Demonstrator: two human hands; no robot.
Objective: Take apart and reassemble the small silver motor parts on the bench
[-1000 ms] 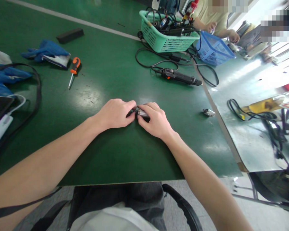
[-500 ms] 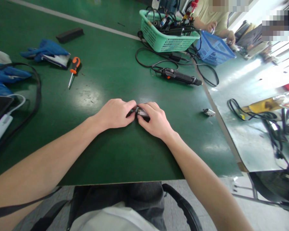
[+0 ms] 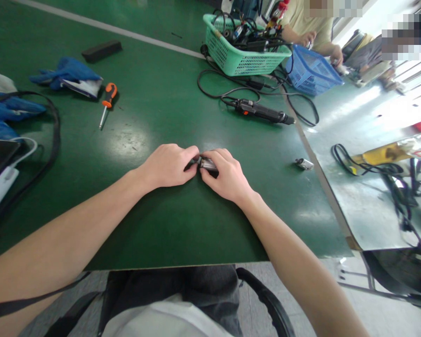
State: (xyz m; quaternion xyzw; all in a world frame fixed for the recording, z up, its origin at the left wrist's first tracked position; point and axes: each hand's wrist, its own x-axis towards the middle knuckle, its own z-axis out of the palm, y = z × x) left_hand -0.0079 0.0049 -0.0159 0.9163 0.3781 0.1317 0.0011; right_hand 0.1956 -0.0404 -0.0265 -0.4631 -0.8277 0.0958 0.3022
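Observation:
Above the green tabletop in front of me, my right hand [image 3: 226,173] is closed around a small silver metal cylinder [image 3: 207,164], with fingers over its top and the thumb below. My left hand [image 3: 171,164] is pinched at the cylinder's left end, and its fingertips meet at a small dark piece there. What exactly those left fingers grip is mostly hidden. A similar small silver metal part [image 3: 304,164] lies on the table to the right of my hands.
An electric screwdriver [image 3: 263,111] with a looped cord lies beyond my hands. Behind it stand a green basket [image 3: 245,63] full of cables and a blue basket [image 3: 310,77] near a co-worker's hands. To the left are an orange-handled screwdriver [image 3: 108,96], blue gloves [image 3: 68,75] and a black block [image 3: 101,50].

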